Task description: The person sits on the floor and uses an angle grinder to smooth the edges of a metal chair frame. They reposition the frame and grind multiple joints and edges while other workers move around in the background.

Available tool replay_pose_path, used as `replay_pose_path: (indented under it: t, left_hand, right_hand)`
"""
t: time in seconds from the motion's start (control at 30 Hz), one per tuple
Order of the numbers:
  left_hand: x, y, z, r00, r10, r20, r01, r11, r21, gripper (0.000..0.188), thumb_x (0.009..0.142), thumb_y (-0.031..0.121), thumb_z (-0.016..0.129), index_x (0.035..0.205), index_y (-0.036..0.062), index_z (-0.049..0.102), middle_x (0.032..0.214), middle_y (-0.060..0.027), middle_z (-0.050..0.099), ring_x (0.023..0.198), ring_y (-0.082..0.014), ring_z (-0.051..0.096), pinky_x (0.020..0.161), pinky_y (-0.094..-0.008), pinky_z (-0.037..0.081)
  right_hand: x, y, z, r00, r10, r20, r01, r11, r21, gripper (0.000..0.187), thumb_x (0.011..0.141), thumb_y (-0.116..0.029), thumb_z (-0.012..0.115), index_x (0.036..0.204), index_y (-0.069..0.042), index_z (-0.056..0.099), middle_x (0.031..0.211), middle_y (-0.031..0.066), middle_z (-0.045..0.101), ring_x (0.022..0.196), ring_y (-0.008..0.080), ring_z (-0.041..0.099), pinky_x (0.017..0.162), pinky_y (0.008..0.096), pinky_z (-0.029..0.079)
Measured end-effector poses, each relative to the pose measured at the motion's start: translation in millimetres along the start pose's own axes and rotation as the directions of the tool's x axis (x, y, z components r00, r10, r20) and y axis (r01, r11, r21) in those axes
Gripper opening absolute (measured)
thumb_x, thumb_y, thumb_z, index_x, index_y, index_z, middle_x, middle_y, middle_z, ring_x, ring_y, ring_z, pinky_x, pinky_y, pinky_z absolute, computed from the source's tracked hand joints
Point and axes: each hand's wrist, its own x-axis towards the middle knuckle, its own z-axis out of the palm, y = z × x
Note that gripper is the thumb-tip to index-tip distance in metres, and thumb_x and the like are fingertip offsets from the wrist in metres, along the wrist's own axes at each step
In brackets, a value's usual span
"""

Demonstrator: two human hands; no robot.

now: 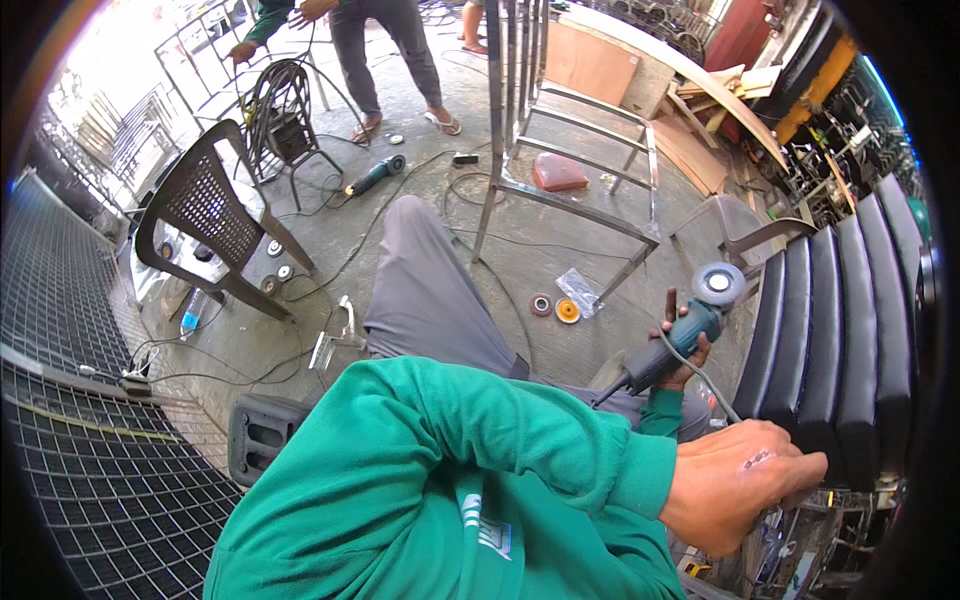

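Grip comes first at this moment: the right hand [685,352] is closed around the body of a teal angle grinder [672,350], just left of the black ribbed cushion [850,330], with the grinder's disc [718,283] raised close to the cushion's upper left edge and not clearly touching anything. The left hand [740,485] reaches across in a green sleeve and clamps its fingers over the cushion's lower left edge, steadying it. The grinder's cord [705,380] hangs down between the two hands. Judging from this, the work goes best if the left hand stays well below the disc, the cord is kept away from the wheel, and the tool is brought in at a shallow angle so it meets only metal and spares the padding. Two loose discs [556,309] lie on the concrete to the cushion's left, beneath a bare metal frame [570,190]. Farther left, a second grinder [375,177] lies on the floor, a dark plastic chair [210,215] leans tilted, and another person [400,50] stands beyond them.
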Motion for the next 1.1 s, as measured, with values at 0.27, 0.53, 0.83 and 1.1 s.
replay_pose_path:
  t: [0.27,0.53,0.83,1.1]
  left_hand:
    - [6,2,-7,0.994,-0.051,0.092,0.055,0.998,-0.032,0.032,0.065,-0.005,0.061,0.095,0.0016,0.052,0.084,-0.0177,0.056,0.086,-0.0406,0.055,0.074,-0.0469,0.043]
    - [6,17,8,0.981,0.187,0.056,-0.173,0.966,-0.194,0.032,0.065,0.006,0.073,0.092,0.0025,0.056,0.083,-0.0209,0.064,0.088,-0.0453,0.063,0.075,-0.0536,0.048]
    - [-39,-8,-73,0.972,0.139,0.188,-0.113,0.983,-0.145,0.039,0.074,-0.006,0.059,0.113,-0.001,0.057,0.106,-0.0225,0.058,0.103,-0.0461,0.059,0.088,-0.0507,0.049]
    - [-97,-81,-181,0.888,-0.459,-0.012,0.387,0.735,0.557,0.054,0.076,-0.005,0.063,0.128,0.0059,0.054,0.117,-0.0158,0.059,0.112,-0.0396,0.06,0.09,-0.0469,0.053]
  right_hand:
    - [7,25,18,0.994,-0.089,-0.07,0.09,0.996,0.006,0.052,0.085,-0.033,0.071,0.124,-0.005,0.054,0.152,0.017,0.053,0.143,0.0413,0.047,0.122,0.0698,0.022]
    - [-2,36,62,0.95,-0.301,-0.087,0.288,0.947,-0.141,0.058,0.076,-0.034,0.078,0.118,-0.004,0.052,0.115,0.0131,0.059,0.131,0.035,0.05,0.121,0.0548,0.031]
    - [-44,35,93,0.931,-0.346,0.114,0.347,0.938,0.016,0.059,0.075,-0.029,0.081,0.12,-0.008,0.05,0.109,0.0066,0.057,0.115,0.0273,0.051,0.11,0.0484,0.037]
    - [-44,22,184,0.897,-0.441,0.028,0.437,0.876,-0.204,0.055,0.075,-0.025,0.084,0.115,-0.01,0.051,0.101,0.0029,0.056,0.105,0.0238,0.053,0.104,0.0434,0.041]
